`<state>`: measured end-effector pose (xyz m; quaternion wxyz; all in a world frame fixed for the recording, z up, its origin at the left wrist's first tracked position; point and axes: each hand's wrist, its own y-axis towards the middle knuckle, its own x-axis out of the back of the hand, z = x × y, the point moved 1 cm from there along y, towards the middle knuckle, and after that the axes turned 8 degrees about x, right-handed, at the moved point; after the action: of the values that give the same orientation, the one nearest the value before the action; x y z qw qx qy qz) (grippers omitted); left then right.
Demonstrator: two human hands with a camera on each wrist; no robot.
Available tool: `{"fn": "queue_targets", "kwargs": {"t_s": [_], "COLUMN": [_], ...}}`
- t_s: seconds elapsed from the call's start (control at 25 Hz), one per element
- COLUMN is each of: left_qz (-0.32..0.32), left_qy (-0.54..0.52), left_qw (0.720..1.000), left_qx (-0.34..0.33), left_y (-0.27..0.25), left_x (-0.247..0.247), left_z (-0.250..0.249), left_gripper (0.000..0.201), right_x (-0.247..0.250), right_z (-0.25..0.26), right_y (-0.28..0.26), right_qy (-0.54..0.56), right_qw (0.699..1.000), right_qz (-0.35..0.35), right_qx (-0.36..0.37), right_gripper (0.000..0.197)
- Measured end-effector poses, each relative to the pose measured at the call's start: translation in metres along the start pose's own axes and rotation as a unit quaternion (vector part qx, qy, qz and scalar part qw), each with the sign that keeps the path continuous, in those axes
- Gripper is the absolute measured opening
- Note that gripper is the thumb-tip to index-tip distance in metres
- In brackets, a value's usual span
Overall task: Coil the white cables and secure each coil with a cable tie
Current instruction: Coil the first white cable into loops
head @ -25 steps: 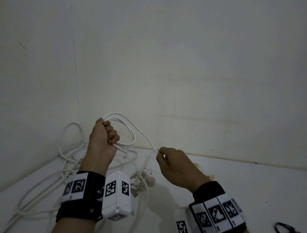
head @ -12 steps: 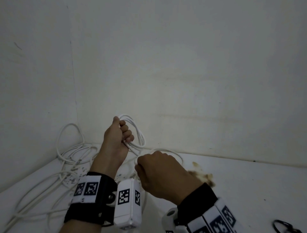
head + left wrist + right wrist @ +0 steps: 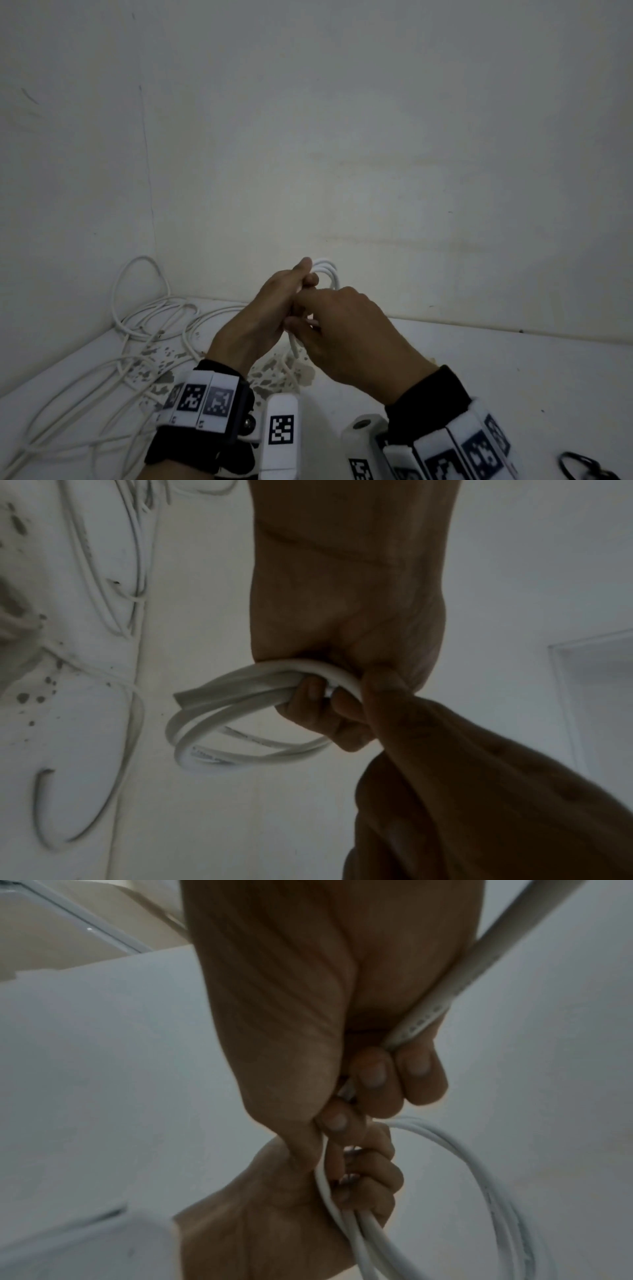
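My left hand point(image 3: 284, 301) grips a small coil of white cable point(image 3: 327, 270) raised above the table, and the loops stick out past its fingers. My right hand point(image 3: 318, 329) presses against the left one, fingers curled round a strand of the same cable. In the left wrist view the coil point(image 3: 240, 723) hangs from my left hand's fingers point(image 3: 308, 696). The right wrist view shows the strand point(image 3: 496, 961) running through my right hand point(image 3: 377, 1080) down to the coil point(image 3: 479, 1177) held by the left hand point(image 3: 291, 1204).
Loose white cable point(image 3: 144, 329) lies tangled on the white table point(image 3: 513, 363) in the left corner, against the wall. A black cable tie point(image 3: 582, 466) lies at the table's near right. Dark flecks mark the table below my hands.
My right hand has travelled left along the cable until it touches the left hand. The left hand has shifted right with the coil, and the free span between them is gone.
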<state>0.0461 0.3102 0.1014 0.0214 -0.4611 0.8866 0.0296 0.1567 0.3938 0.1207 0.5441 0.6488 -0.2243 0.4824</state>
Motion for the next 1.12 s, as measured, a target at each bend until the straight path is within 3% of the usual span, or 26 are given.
{"fn": "queue_targets", "kwargs": {"t_s": [0.12,0.28,0.4,0.52,0.6,0.68,0.76,0.84,0.92,1.0,1.08,1.12], "left_qz": [0.025,0.049,-0.041,-0.100,-0.072,-0.017,0.060,0.108,0.115,0.093,0.037,-0.002], "left_qy": [0.049,0.036,0.007,-0.043,-0.096,-0.158,-0.216,-0.247,-0.253,-0.253,-0.247,-0.237], "left_qw": [0.998,0.998,0.999,0.994,0.992,0.986,0.974,0.962,0.960,0.962,0.967,0.971], "left_qx": [-0.008,0.025,0.021,0.023,0.031,0.041,0.046,0.042,0.041,0.043,0.040,0.038], "left_y": [-0.005,-0.010,-0.002,0.007,0.009,0.007,0.002,-0.002,-0.004,-0.005,-0.005,-0.004], "left_x": [-0.003,-0.013,-0.001,0.030,0.040,0.039,0.036,0.036,0.040,0.049,0.062,0.069], "left_z": [-0.001,-0.003,-0.003,-0.001,0.001,0.002,-0.003,-0.008,-0.011,-0.011,-0.010,-0.009], "left_gripper": [0.049,0.053,0.042,0.038,0.038,0.039,0.036,0.034,0.038,0.041,0.042,0.043], "right_x": [0.004,0.008,0.012,0.017,0.020,0.016,0.005,-0.003,-0.005,0.004,0.017,0.022], "right_z": [-0.017,-0.038,-0.050,-0.064,-0.070,-0.073,-0.071,-0.068,-0.072,-0.081,-0.084,-0.084], "right_y": [-0.001,-0.005,-0.014,-0.014,-0.003,0.009,0.016,0.014,0.010,-0.001,-0.015,-0.022], "right_qy": [0.113,0.206,0.315,0.318,0.289,0.195,0.106,0.039,0.017,0.160,0.331,0.316], "right_qw": [0.991,0.967,0.941,0.933,0.950,0.972,0.965,0.949,0.955,0.969,0.925,0.920], "right_qz": [-0.060,-0.111,0.010,0.121,0.059,-0.080,-0.167,-0.177,-0.135,-0.046,0.132,0.179], "right_qx": [-0.038,-0.103,-0.118,-0.114,-0.102,-0.105,-0.175,-0.257,-0.264,-0.183,-0.135,-0.144], "right_gripper": [0.022,0.038,0.031,0.015,0.022,0.031,0.055,0.077,0.079,0.050,0.015,0.013]}}
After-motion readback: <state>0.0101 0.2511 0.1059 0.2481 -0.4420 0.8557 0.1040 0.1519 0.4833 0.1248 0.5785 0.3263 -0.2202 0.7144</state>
